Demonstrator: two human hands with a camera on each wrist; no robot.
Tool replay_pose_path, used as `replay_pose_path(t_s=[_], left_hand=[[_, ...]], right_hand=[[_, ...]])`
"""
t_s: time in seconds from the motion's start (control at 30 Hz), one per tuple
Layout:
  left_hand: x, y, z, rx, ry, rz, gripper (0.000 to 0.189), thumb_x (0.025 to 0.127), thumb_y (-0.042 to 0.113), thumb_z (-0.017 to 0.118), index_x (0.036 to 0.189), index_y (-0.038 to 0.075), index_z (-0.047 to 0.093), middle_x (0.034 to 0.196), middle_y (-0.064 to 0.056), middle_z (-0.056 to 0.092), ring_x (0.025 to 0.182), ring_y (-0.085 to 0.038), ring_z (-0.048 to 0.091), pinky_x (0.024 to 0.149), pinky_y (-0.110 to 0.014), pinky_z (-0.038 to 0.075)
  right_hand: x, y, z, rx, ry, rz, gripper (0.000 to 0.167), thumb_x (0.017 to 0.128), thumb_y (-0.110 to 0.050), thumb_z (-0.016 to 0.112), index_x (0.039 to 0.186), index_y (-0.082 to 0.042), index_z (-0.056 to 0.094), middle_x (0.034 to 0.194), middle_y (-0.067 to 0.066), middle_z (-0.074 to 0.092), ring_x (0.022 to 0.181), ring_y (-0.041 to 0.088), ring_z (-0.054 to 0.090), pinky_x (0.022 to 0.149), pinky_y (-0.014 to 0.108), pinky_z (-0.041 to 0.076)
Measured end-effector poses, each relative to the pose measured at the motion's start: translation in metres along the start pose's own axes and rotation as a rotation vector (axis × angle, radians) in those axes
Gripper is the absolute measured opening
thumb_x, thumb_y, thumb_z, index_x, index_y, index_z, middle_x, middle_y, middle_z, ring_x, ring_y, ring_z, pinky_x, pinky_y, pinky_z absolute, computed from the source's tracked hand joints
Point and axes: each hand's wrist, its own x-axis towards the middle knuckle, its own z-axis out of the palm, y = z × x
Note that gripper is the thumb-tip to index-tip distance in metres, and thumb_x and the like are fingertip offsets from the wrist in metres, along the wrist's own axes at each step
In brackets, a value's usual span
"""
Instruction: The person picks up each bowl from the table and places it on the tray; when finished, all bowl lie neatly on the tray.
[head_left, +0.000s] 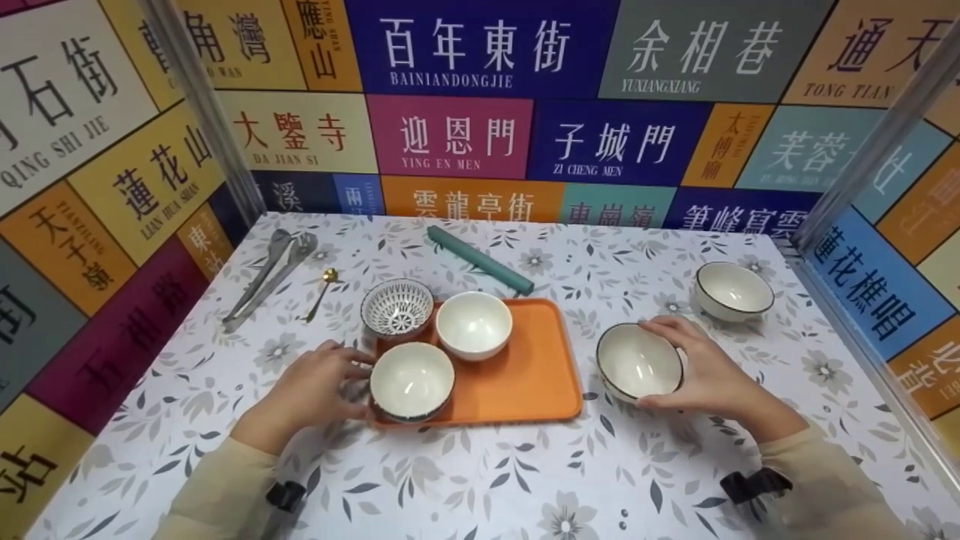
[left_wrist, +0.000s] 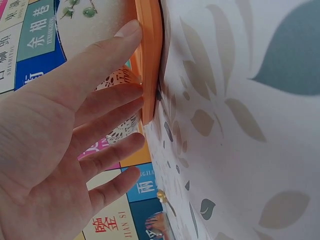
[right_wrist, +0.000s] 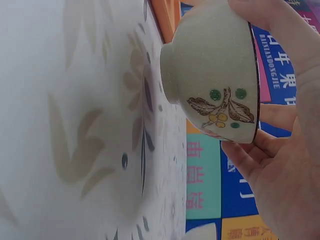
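My right hand [head_left: 712,379] grips a cream bowl [head_left: 637,364] by its dark rim, thumb on the near side and fingers on the far side. In the right wrist view this bowl [right_wrist: 215,65], painted with leaves and berries, hangs tilted above the cloth. My left hand [head_left: 315,382] is at the left edge of the orange tray [head_left: 532,382], beside another cream bowl [head_left: 412,379]. Its fingers [left_wrist: 112,152] are spread and fairly straight, with the thumb near the tray's rim. A white bowl [head_left: 474,326] and a black-patterned bowl [head_left: 397,307] stand behind on the tray's left part.
Another dark-rimmed bowl [head_left: 733,291] stands at the back right. Behind the tray lies a green stick [head_left: 480,259]. Grey tongs [head_left: 270,277] and a small gold spoon [head_left: 321,292] lie at the back left. Walls with printed signs enclose the flowered tablecloth [head_left: 495,487].
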Motion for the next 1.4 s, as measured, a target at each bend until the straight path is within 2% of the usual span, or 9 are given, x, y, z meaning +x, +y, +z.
replay_pose_path(t_s=[0.13, 0.37, 0.67, 1.1, 1.27, 1.4], left_hand=[[0.000, 0.000, 0.000, -0.004, -0.002, -0.019, 0.059, 0.066, 0.037, 0.095, 0.118, 0.015, 0.078, 0.134, 0.001, 0.069, 0.116, -0.025, 0.059, 0.094, -0.048, 0.052], [-0.001, 0.001, -0.002, 0.019, 0.010, 0.025, 0.053, 0.067, 0.034, 0.094, 0.115, 0.014, 0.080, 0.132, -0.001, 0.071, 0.117, -0.029, 0.060, 0.094, -0.049, 0.053], [-0.001, 0.001, -0.001, 0.005, 0.000, 0.009, 0.054, 0.067, 0.036, 0.093, 0.116, 0.016, 0.079, 0.133, 0.001, 0.070, 0.117, -0.026, 0.059, 0.094, -0.049, 0.052], [0.000, 0.001, -0.001, 0.011, 0.003, 0.013, 0.054, 0.067, 0.035, 0.094, 0.115, 0.015, 0.080, 0.132, 0.000, 0.070, 0.115, -0.026, 0.060, 0.094, -0.048, 0.053], [0.000, 0.001, -0.001, 0.019, 0.018, 0.032, 0.053, 0.067, 0.033, 0.094, 0.115, 0.014, 0.080, 0.130, -0.001, 0.072, 0.113, -0.027, 0.061, 0.092, -0.047, 0.053], [0.000, 0.000, -0.001, 0.028, 0.024, 0.048, 0.053, 0.068, 0.033, 0.094, 0.115, 0.013, 0.080, 0.129, -0.001, 0.072, 0.112, -0.027, 0.061, 0.090, -0.046, 0.054]], right_hand=[[0.008, -0.009, 0.007, 0.024, -0.011, -0.025, 0.110, 0.053, -0.045, 0.102, 0.146, -0.008, 0.056, 0.142, 0.011, 0.052, 0.131, 0.037, 0.051, 0.109, 0.067, 0.041], [0.018, -0.021, 0.022, 0.087, -0.041, -0.058, 0.112, 0.053, -0.044, 0.102, 0.148, -0.009, 0.055, 0.145, 0.009, 0.050, 0.132, 0.034, 0.051, 0.111, 0.062, 0.041], [0.027, -0.040, 0.041, 0.139, -0.076, -0.111, 0.111, 0.053, -0.045, 0.102, 0.148, -0.009, 0.056, 0.145, 0.007, 0.051, 0.134, 0.030, 0.051, 0.113, 0.059, 0.042], [0.039, -0.060, 0.062, 0.152, -0.120, -0.142, 0.110, 0.055, -0.049, 0.100, 0.148, -0.011, 0.056, 0.146, 0.004, 0.051, 0.133, 0.028, 0.051, 0.112, 0.059, 0.043], [0.042, -0.063, 0.069, 0.149, -0.148, -0.125, 0.111, 0.056, -0.053, 0.099, 0.150, -0.014, 0.055, 0.149, 0.007, 0.049, 0.137, 0.029, 0.049, 0.113, 0.058, 0.042], [0.044, -0.064, 0.072, 0.153, -0.164, -0.113, 0.112, 0.056, -0.055, 0.098, 0.150, -0.014, 0.054, 0.150, 0.003, 0.049, 0.138, 0.028, 0.049, 0.115, 0.056, 0.041]])
